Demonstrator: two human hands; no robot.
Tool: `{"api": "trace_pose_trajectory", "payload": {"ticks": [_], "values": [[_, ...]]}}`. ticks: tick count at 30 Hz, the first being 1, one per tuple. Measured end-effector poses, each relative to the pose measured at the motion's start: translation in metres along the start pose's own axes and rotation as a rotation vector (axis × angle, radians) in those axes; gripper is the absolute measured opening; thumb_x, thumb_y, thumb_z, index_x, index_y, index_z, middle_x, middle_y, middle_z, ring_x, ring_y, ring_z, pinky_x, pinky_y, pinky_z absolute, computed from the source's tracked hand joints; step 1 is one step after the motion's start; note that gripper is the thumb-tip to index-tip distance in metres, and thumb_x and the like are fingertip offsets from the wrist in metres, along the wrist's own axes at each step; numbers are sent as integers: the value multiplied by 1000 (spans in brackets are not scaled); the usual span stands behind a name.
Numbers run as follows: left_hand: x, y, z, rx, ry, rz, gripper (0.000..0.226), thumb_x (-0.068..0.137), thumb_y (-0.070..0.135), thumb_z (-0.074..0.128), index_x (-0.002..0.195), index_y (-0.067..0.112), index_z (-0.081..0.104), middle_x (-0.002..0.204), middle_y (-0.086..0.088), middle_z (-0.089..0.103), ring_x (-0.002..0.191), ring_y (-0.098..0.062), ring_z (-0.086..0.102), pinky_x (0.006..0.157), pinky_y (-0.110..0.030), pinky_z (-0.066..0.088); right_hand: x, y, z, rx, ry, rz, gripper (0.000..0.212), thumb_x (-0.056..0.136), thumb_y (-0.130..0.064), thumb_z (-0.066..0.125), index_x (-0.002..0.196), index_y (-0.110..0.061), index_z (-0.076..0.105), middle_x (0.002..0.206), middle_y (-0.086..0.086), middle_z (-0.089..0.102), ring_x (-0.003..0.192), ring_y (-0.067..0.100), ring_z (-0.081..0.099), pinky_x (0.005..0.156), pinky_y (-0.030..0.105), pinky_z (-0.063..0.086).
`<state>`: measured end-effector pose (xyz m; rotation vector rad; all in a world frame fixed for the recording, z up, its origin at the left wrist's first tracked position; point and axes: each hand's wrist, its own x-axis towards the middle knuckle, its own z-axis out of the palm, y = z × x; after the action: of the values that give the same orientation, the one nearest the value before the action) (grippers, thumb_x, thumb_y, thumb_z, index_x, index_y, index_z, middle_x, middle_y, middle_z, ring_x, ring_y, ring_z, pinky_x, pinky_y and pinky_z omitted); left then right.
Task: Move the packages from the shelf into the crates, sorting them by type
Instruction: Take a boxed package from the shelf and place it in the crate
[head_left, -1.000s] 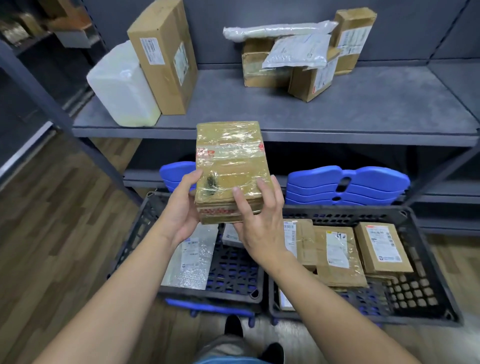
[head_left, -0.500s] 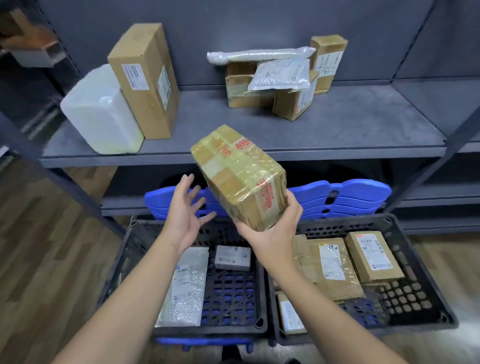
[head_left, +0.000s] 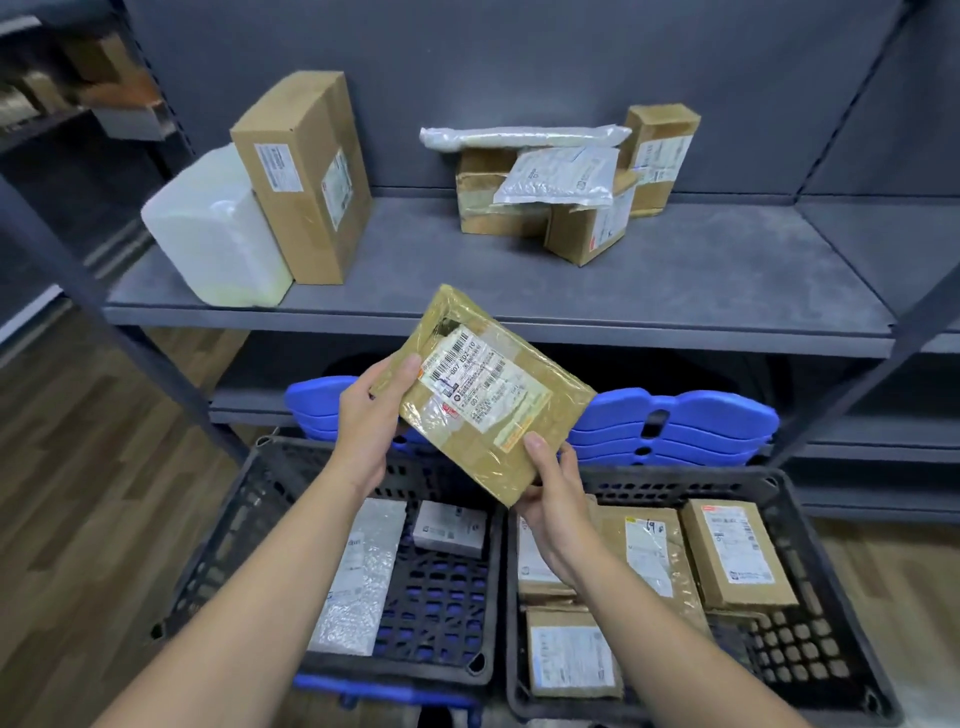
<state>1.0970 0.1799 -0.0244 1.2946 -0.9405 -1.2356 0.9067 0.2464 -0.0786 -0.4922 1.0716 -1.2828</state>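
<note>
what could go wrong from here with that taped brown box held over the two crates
The tape-wrapped brown cardboard box is pinched only at its edges by the left hand and right hand; glossy tape could slip. It hangs over the seam between the left black crate and right black crate, so it might land among the silver pouches instead of the boxes.

Now turning the taped box (head_left: 493, 395) over, label side facing up where plain tape-wrapped cardboard was showing a second ago. Holding it with both hands again: left hand (head_left: 371, 410) gripping the left edge after hanging open and off the box half a second ago, right hand (head_left: 553, 499) pinching the near corner instead of cupping it from below. Tilting it flatter, above the gap between the two crates (head_left: 498, 525).
</note>
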Motion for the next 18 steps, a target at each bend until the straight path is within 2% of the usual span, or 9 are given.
{"api": "trace_pose_trajectory", "payload": {"ticks": [2,5,7,9,11,14,16,18], "values": [[-2,0,5,12,13,10,35,95,40,73,125,22,72,115,-2,79,113,-24,73,106,-49,55,2,-1,-6,7,-24,10,79,76,-44,74,145,-18,45,119,1,72,94,12,77,88,42,59],[-3,-1,9,2,24,8,43,95,39,74,134,22,67,120,-1,77,112,-21,73,103,-45,57,4,-2,-12,8,-42,20,72,83,-45,84,141,-21,48,120,0,73,95,13,77,89,44,58],[-3,-5,11,-76,48,-15,64,92,39,78,149,25,53,130,1,72,109,-15,73,94,-39,57,5,-2,-12,32,-52,32,67,83,-44,83,137,-22,50,121,1,73,95,13,77,90,45,58],[-4,-10,14,-193,53,-77,90,81,47,85,157,24,41,135,-2,68,111,-16,69,89,-35,54,6,-1,-12,106,-73,48,65,84,-42,80,138,-20,52,128,6,71,102,17,76,96,49,58],[-12,-17,19,-228,-44,-141,100,71,55,86,155,20,44,139,-6,68,118,-22,67,88,-39,57,7,1,-13,147,-102,77,72,83,-46,84,143,-21,52,136,10,69,118,25,71,104,57,55],[-20,-34,23,-248,-150,-143,80,84,43,81,152,24,44,144,-7,65,128,-29,64,98,-55,57,6,3,-20,32,-127,104,79,75,-56,77,145,-28,52,137,5,69,120,24,70,99,57,58],[-16,-35,21,-211,-138,-106,70,84,36,78,146,25,47,138,-6,68,120,-26,67,98,-53,54,7,0,-30,-60,-84,58,84,75,-55,77,149,-33,46,141,0,66,120,19,70,96,51,60],[-12,-28,18,-130,-149,-75,77,74,40,83,142,24,51,131,-2,72,113,-23,70,90,-44,57,12,-9,-44,-103,6,-4,107,67,-61,80,160,-38,32,149,-1,58,131,20,62,104,53,54]]}}
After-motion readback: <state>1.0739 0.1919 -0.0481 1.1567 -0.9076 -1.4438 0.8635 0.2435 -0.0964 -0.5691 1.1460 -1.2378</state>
